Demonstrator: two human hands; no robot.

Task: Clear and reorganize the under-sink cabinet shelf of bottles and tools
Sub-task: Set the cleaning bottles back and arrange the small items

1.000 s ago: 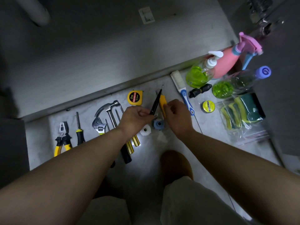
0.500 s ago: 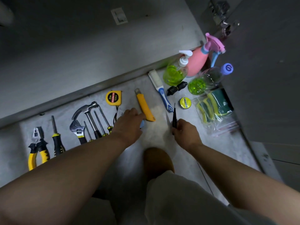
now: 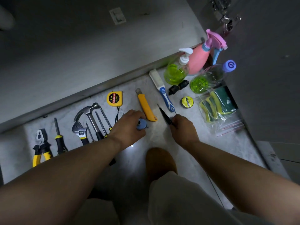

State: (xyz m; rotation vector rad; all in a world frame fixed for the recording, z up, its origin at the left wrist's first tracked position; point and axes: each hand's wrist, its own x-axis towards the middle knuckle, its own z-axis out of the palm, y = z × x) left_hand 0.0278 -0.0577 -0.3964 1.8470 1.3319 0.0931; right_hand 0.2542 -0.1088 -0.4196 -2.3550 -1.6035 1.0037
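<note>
Tools and bottles lie in a row on the pale floor in front of the cabinet. My left hand (image 3: 129,127) is closed around a small blue spool-like piece (image 3: 142,124), just left of the yellow utility knife (image 3: 146,106). My right hand (image 3: 182,129) pinches a thin black pointed tool (image 3: 164,115), tip angled up-left between the knife and the blue-handled brush (image 3: 164,91). Left of my hands lie a yellow tape measure (image 3: 114,98), a hammer (image 3: 88,112), a wrench (image 3: 79,129), a screwdriver (image 3: 58,137) and yellow pliers (image 3: 40,146).
At the right stand a pump bottle of green liquid (image 3: 176,70), a pink spray bottle (image 3: 198,60) and a clear bottle with a purple cap (image 3: 211,77). A tape roll (image 3: 187,101), a black clip (image 3: 178,86) and bagged sponges (image 3: 217,104) lie nearby. The open cabinet door (image 3: 267,62) borders the right.
The black pointed tool passed from my left hand to my right, which carried it right of the yellow knife. My left hand dropped onto the blue piece and closed on it.
</note>
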